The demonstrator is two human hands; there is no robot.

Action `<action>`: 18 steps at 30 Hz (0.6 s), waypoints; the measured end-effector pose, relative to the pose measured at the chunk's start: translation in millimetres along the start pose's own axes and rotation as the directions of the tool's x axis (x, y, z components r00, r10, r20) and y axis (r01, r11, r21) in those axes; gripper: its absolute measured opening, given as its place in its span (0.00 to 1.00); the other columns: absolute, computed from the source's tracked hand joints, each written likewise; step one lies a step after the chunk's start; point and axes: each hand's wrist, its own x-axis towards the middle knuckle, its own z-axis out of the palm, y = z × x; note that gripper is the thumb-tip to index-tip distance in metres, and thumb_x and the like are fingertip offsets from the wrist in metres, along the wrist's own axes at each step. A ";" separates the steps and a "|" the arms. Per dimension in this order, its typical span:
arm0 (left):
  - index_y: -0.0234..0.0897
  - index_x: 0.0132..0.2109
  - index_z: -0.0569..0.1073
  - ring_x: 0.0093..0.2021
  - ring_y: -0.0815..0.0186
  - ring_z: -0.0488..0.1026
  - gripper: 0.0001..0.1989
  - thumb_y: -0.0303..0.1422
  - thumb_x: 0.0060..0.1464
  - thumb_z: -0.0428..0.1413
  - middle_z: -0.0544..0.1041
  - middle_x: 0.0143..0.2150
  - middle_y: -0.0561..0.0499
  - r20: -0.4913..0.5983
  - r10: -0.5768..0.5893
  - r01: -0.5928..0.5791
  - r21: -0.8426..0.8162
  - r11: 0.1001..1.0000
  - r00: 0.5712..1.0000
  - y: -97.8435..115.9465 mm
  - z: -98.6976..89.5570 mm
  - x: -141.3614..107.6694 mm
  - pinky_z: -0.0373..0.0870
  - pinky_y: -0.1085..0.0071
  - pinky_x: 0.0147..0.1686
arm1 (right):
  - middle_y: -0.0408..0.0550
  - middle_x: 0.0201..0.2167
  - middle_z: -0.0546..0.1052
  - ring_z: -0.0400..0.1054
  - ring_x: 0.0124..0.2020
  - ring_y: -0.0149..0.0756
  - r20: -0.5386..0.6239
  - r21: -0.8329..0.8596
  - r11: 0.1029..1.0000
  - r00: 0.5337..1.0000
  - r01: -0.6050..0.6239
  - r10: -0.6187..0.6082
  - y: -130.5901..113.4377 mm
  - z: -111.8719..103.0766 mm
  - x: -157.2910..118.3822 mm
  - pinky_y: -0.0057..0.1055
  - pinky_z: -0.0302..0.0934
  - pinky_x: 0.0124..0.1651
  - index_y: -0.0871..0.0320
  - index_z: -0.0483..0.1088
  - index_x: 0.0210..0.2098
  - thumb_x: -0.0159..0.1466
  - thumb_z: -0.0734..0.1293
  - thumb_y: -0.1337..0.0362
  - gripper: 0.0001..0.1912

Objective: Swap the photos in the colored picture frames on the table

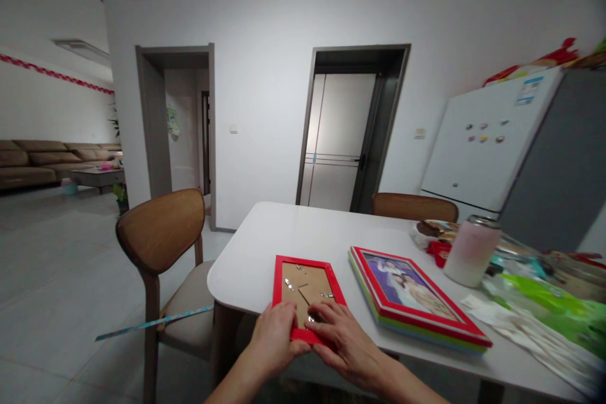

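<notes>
Left hand (pixel 274 328) and right hand (pixel 344 344) both clamp the near end of a red photo frame (pixel 278 281), thumbs at its near edge and fingers bent over the top, the right ones beside a silvery turn clip (pixel 311 318). It sits back up at the near edge of the white dining table (pixel 284 227), directly under the fingertips; whether its near end overhangs, I cannot tell. Likely light and stiff, with a smooth, slightly slippery border, it may have a fragile pane underneath, so the red side rails seem a better hold than the brown backing board (pixel 318 278). Its long axis runs away from the fingers, far end leaning slightly left. Right of the right fingers lies a stack of photo frames (pixel 402 293).
</notes>
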 end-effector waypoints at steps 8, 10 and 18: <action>0.39 0.47 0.64 0.41 0.61 0.65 0.28 0.40 0.36 0.60 0.70 0.42 0.51 0.026 -0.038 0.038 0.013 0.999 0.999 3.0 -3.9 -4.7 0.61 0.70 0.40 | 0.51 0.41 0.67 0.60 0.42 0.36 -0.043 0.070 0.978 0.979 -0.194 0.198 25.0 19.9 57.2 0.32 0.52 0.45 0.58 0.69 0.39 0.60 0.52 0.64 0.17; 0.39 0.47 0.63 0.42 0.61 0.65 0.28 0.40 0.36 0.60 0.70 0.43 0.51 0.038 -0.047 0.047 0.006 0.999 0.998 4.1 -6.8 -6.1 0.61 0.70 0.41 | 0.50 0.37 0.69 0.59 0.41 0.36 -0.024 -0.011 0.977 0.977 -0.212 0.211 30.5 30.5 74.9 0.31 0.51 0.43 0.58 0.70 0.36 0.58 0.53 0.68 0.16; 0.40 0.43 0.64 0.42 0.62 0.65 0.24 0.40 0.37 0.59 0.70 0.43 0.52 0.051 -0.042 0.042 -0.014 0.999 0.998 2.1 -12.5 -8.2 0.60 0.70 0.42 | 0.48 0.36 0.69 0.58 0.39 0.36 0.058 -0.111 0.992 0.996 -0.065 0.072 32.2 43.2 85.0 0.30 0.50 0.40 0.56 0.69 0.33 0.55 0.59 0.65 0.09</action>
